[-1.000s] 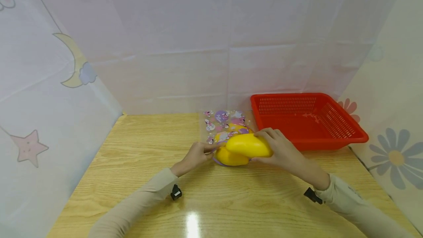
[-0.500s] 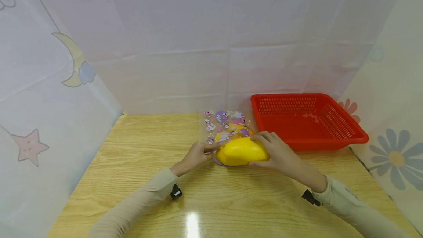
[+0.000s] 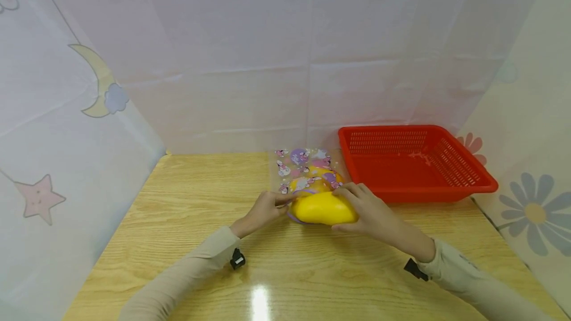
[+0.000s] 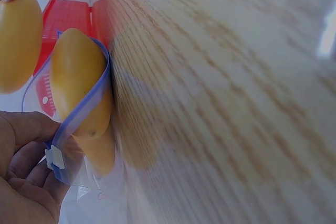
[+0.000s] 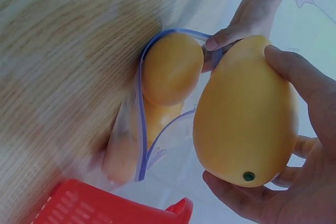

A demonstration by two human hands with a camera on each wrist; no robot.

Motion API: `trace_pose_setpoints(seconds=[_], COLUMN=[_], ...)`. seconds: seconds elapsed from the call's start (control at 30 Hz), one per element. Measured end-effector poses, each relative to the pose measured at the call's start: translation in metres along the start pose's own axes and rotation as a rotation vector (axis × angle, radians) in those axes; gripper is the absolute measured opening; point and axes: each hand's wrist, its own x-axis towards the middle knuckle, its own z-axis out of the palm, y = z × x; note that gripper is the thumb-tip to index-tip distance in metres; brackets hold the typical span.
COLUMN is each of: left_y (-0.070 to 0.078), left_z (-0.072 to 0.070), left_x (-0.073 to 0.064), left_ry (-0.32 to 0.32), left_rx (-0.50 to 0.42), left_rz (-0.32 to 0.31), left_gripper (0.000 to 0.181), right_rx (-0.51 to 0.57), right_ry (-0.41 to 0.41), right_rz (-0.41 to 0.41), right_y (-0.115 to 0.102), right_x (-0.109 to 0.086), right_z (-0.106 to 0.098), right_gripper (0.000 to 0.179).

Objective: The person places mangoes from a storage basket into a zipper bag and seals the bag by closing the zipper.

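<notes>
My right hand [image 3: 374, 217] grips a yellow mango [image 3: 324, 208], fingers and thumb spread round one end. In the right wrist view a small dark green spot shows on its end. Beneath it a zip bag [image 3: 285, 166] with rabbit prints lies on the table. The bag's purple-edged mouth is open. A mango [image 5: 172, 69] sits at the mouth, and further yellow fruit shows deeper inside. My left hand [image 3: 264, 209] pinches the bag's edge beside the white slider [image 4: 54, 157]. The held mango is apart from the bag's mouth in the right wrist view.
A red plastic basket [image 3: 446, 193] with slotted walls stands behind and right of the bag. The wood-grain table [image 3: 200, 182] reaches back to a pale curtain [image 3: 232, 88]. Printed sheets hang at both sides.
My right hand has lowered the mango and brought it left and nearer, so it now covers the mango at the bag's mouth in the head view. My left hand keeps its place.
</notes>
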Motion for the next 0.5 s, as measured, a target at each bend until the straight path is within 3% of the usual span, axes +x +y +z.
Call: trace_pose_setpoints(seconds=[0.5], left_y=[-0.0022], left_z=[0.0004], left_x=[0.0], left_ry=[0.002], left_rx=[-0.01], left_rz=[0.017], left_gripper=[0.035], right_rx=[0.014], right_ry=[-0.043], right_rz=[-0.008], right_y=[-0.0072], right_x=[-0.0035], right_z=[0.0096], right_gripper=[0.072])
